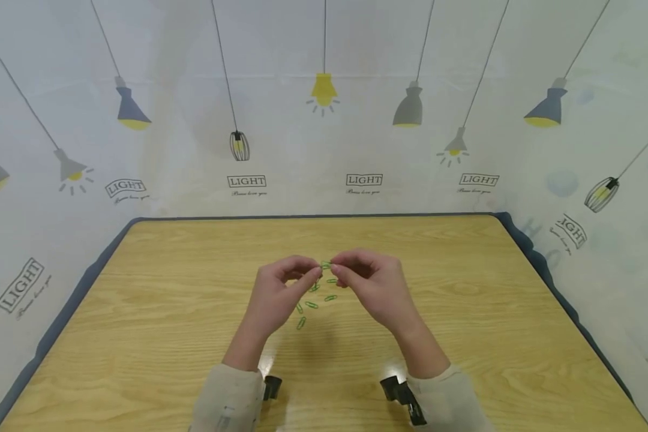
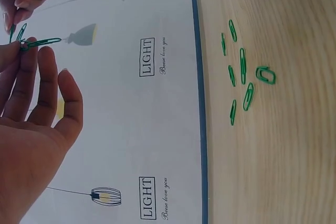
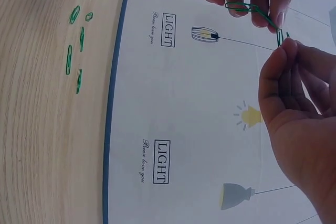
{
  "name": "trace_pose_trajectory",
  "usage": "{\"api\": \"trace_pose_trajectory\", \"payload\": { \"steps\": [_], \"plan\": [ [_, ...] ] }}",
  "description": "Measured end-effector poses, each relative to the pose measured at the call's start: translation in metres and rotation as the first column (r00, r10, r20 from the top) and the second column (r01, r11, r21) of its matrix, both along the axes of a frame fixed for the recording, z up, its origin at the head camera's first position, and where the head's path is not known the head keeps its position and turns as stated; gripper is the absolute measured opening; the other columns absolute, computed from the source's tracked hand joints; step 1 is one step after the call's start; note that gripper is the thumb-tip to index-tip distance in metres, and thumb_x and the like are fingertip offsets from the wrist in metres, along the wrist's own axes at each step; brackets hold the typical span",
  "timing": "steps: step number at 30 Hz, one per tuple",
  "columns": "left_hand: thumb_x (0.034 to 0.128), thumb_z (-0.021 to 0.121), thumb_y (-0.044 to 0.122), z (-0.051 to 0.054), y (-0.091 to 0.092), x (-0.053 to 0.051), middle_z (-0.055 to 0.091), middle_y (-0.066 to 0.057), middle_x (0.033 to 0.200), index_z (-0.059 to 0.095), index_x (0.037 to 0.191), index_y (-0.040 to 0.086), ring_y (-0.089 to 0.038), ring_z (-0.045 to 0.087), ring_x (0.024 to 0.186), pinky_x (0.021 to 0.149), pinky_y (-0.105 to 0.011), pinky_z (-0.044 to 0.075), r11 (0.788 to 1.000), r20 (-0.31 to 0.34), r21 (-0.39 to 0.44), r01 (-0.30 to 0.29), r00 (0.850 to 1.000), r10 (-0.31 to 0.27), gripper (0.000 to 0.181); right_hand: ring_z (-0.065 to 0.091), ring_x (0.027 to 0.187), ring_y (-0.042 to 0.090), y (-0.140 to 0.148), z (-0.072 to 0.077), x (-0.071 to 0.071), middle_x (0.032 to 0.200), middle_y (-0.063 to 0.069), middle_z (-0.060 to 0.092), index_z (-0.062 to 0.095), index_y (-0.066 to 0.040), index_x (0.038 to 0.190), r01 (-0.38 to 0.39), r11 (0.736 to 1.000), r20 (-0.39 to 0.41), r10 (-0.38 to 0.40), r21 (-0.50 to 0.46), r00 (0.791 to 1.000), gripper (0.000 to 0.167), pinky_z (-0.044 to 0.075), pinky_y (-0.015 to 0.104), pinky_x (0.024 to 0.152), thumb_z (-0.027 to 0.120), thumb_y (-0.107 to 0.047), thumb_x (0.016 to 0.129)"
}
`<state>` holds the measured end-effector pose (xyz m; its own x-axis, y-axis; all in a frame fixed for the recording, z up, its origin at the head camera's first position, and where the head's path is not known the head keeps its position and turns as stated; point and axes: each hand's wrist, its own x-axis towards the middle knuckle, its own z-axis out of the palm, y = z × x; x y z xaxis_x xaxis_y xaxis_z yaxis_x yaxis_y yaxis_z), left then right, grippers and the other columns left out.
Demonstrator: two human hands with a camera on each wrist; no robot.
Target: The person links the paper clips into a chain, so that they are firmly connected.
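Over the table, my left hand (image 1: 283, 288) and right hand (image 1: 378, 288) meet at the fingertips, with green paper clips (image 1: 326, 264) between them. My left thumb and fingers pinch a short chain of clips, and one linked clip (image 3: 239, 7) hangs along the fingers in the right wrist view. Thumb and forefinger of my right hand grip another green paper clip (image 3: 280, 37), close against the left fingertips. Whether that clip is hooked to the chain I cannot tell. Several loose green paper clips (image 1: 311, 305) lie scattered on the wood below.
The light wooden table (image 1: 167, 312) has a dark blue edge (image 1: 313, 216). Beyond it hangs a pale sheet (image 1: 291, 138) printed with lamps and lettering. Near both sleeves are black wrist mounts (image 1: 402, 397).
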<state>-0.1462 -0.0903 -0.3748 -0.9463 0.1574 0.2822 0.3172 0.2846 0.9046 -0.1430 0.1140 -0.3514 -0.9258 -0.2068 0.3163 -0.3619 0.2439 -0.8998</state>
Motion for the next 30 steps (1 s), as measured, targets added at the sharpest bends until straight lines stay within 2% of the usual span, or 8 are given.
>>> {"api": "trace_pose_trajectory", "payload": {
  "steps": [3, 8, 13, 17, 22, 26, 28, 30],
  "plan": [
    [0.1029, 0.073, 0.02, 0.0005, -0.0001, -0.0006, 0.08, -0.006, 0.104, 0.079, 0.108, 0.007, -0.018, 0.073, 0.096, 0.091, -0.034, 0.061, 1.0, -0.041, -0.013, 0.004, 0.999, -0.004, 0.015, 0.073, 0.078, 0.017, 0.0007, 0.0006, 0.0005, 0.096, 0.013, 0.079, 0.079, -0.001, 0.108, 0.002, 1.0, -0.025, -0.001, 0.021, 1.0, 0.012, 0.065, 0.029, 0.076, 0.075, -0.009, 0.1],
    [0.1035, 0.072, 0.02, 0.0006, -0.0001, -0.0019, 0.08, -0.005, 0.103, 0.079, 0.108, 0.008, -0.016, 0.073, 0.094, 0.088, -0.033, 0.061, 0.999, -0.09, -0.046, 0.012, 0.996, -0.016, 0.014, 0.072, 0.077, 0.011, 0.0013, 0.0017, 0.0009, 0.095, 0.011, 0.08, 0.08, -0.004, 0.107, 0.019, 0.998, -0.064, -0.015, 0.057, 0.998, 0.01, 0.064, 0.027, 0.074, 0.074, -0.008, 0.1],
    [0.1044, 0.071, 0.019, -0.0001, 0.0007, -0.0024, 0.079, -0.004, 0.104, 0.078, 0.109, 0.009, -0.016, 0.072, 0.094, 0.087, -0.032, 0.061, 0.998, -0.087, -0.059, 0.016, 0.996, -0.021, 0.013, 0.072, 0.077, 0.011, 0.002, 0.0025, 0.0013, 0.096, 0.01, 0.081, 0.081, -0.005, 0.107, 0.052, 0.993, -0.105, -0.041, 0.102, 0.994, 0.01, 0.063, 0.025, 0.073, 0.074, -0.007, 0.1],
    [0.1048, 0.07, 0.019, 0.0001, 0.0014, -0.0026, 0.079, -0.005, 0.104, 0.077, 0.11, 0.007, -0.017, 0.071, 0.096, 0.088, -0.037, 0.06, 0.998, -0.084, -0.063, 0.017, 0.996, -0.022, 0.015, 0.073, 0.078, 0.012, 0.0016, 0.0011, 0.0009, 0.095, 0.008, 0.081, 0.081, -0.005, 0.105, 0.086, 0.987, -0.184, -0.059, 0.14, 0.981, 0.009, 0.063, 0.024, 0.073, 0.075, -0.005, 0.098],
    [0.1049, 0.07, 0.018, -0.0004, 0.0017, -0.0029, 0.079, -0.004, 0.103, 0.077, 0.109, 0.009, -0.016, 0.071, 0.095, 0.087, -0.035, 0.06, 0.997, -0.099, -0.071, 0.016, 0.995, -0.023, 0.013, 0.076, 0.081, 0.015, 0.0006, -0.0011, 0.0002, 0.095, 0.008, 0.082, 0.082, -0.004, 0.102, 0.121, 0.979, -0.29, -0.069, 0.166, 0.955, 0.008, 0.064, 0.026, 0.075, 0.077, -0.002, 0.096],
    [0.1047, 0.069, 0.015, -0.001, 0.002, -0.0032, 0.079, -0.006, 0.102, 0.077, 0.107, 0.009, -0.017, 0.071, 0.093, 0.086, -0.034, 0.06, 0.995, -0.174, -0.096, 0.018, 0.984, -0.035, 0.009, 0.076, 0.081, 0.015, 0.0002, -0.0009, 0.0008, 0.093, 0.007, 0.081, 0.082, -0.004, 0.1, 0.144, 0.971, -0.365, -0.066, 0.189, 0.929, 0.007, 0.065, 0.028, 0.074, 0.079, -0.001, 0.094],
    [0.1045, 0.069, 0.013, -0.0012, 0.0023, -0.0033, 0.079, -0.007, 0.102, 0.076, 0.106, 0.009, -0.018, 0.072, 0.093, 0.085, -0.034, 0.06, 0.994, -0.218, -0.112, 0.018, 0.975, -0.042, 0.008, 0.075, 0.079, 0.015, 0.0001, -0.0013, 0.001, 0.091, 0.007, 0.081, 0.082, -0.003, 0.099, 0.158, 0.965, -0.43, -0.054, 0.211, 0.901, 0.007, 0.064, 0.029, 0.072, 0.079, 0.0, 0.094],
    [0.1044, 0.069, 0.013, -0.0014, 0.0025, -0.0035, 0.079, -0.006, 0.102, 0.076, 0.106, 0.009, -0.018, 0.072, 0.093, 0.084, -0.034, 0.06, 0.992, -0.248, -0.124, 0.014, 0.968, -0.045, 0.008, 0.075, 0.077, 0.015, 0.0, -0.003, 0.0007, 0.091, 0.008, 0.08, 0.082, -0.003, 0.099, 0.184, 0.953, -0.513, -0.036, 0.242, 0.858, 0.007, 0.064, 0.029, 0.069, 0.079, 0.001, 0.093]
  ]
}}
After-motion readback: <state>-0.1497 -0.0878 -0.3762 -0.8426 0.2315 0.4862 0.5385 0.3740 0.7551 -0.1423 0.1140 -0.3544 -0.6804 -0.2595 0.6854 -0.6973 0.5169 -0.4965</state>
